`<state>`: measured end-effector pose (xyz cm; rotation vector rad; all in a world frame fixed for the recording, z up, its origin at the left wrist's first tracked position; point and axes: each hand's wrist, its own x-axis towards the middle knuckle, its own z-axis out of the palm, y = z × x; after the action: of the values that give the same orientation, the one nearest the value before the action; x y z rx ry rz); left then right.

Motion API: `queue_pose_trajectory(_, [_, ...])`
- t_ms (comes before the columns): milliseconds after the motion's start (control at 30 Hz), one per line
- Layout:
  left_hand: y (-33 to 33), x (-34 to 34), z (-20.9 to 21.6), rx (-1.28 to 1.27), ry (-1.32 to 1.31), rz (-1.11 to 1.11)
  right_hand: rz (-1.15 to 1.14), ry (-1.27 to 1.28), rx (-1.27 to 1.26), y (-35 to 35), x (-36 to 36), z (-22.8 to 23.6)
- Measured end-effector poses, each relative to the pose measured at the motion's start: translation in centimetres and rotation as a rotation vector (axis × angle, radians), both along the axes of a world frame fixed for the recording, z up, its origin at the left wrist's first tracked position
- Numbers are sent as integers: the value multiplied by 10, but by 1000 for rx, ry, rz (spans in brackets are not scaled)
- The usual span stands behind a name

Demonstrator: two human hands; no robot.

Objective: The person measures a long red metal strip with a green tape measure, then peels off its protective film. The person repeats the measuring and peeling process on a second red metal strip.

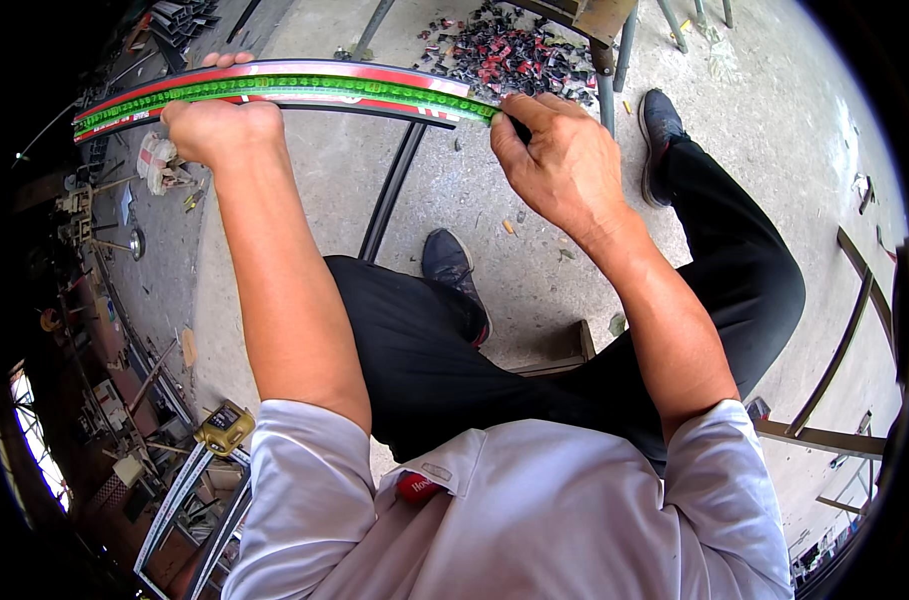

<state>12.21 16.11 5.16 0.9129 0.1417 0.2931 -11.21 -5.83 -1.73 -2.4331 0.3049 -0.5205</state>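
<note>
A long dark strip, maybe a frame profile, faced with red and white film [394, 73], lies crosswise in front of me. Along its length runs the green blade of a tape measure [324, 86]. My left hand [224, 128] is closed around the strip near its left part, the thumb side toward me and fingertips showing beyond the far edge. Past the strip's right end, my right hand [566, 160] pinches the green blade between thumb and fingers. Something black shows under those fingers; whether it is part of the tape measure I cannot tell.
A heap of black and red scraps [509, 55] lies on the concrete floor beyond the strip. Metal legs [604, 85] of a stand rise beside it. Another dark profile [392, 190] lies between my feet. Curved bars [836, 350] are at right, a yellow boxy tool [224, 428] at lower left.
</note>
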Motion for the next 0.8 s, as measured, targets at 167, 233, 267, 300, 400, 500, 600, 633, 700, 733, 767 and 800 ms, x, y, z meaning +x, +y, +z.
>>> queue_pose_trajectory(167, [-1, 1, -1, 13, -6, -8, -7, 7, -5, -1, 0, -1])
queue_pose_trajectory(233, [-1, 0, -1, 19, -6, -5, -7, 7, -3, 0, 0, 0])
queue_pose_trajectory(267, [-2, 0, -1, 22, -6, -3, -7, 9, 1, 0, 0, 0])
queue_pose_trajectory(300, [-2, -1, -1, 23, -5, -2, -7, 10, 4, 0, 0, 0])
queue_pose_trajectory(400, [-4, -3, 0, 26, 0, 2, -5, 11, 4, -1, 0, -1])
queue_pose_trajectory(500, [-4, -4, 1, 28, 3, 5, -3, 20, 7, 0, 0, -1])
queue_pose_trajectory(600, [-3, -3, 1, 27, 0, 1, 0, 18, 12, 0, 0, -1])
queue_pose_trajectory(633, [-2, -3, 1, 30, -1, 1, 0, 19, 12, 0, 0, 0])
queue_pose_trajectory(700, [-2, -4, 1, 37, -3, 0, 0, 19, 14, 1, 0, 0])
queue_pose_trajectory(733, [-2, -4, 1, 41, -4, 0, 1, 23, 16, 1, 0, 0])
queue_pose_trajectory(767, [-2, -4, 1, 44, -5, -1, 1, 26, 17, 1, 0, 0])
queue_pose_trajectory(800, [-2, -4, 1, 41, -2, 2, 2, 29, 19, 1, 0, 0])
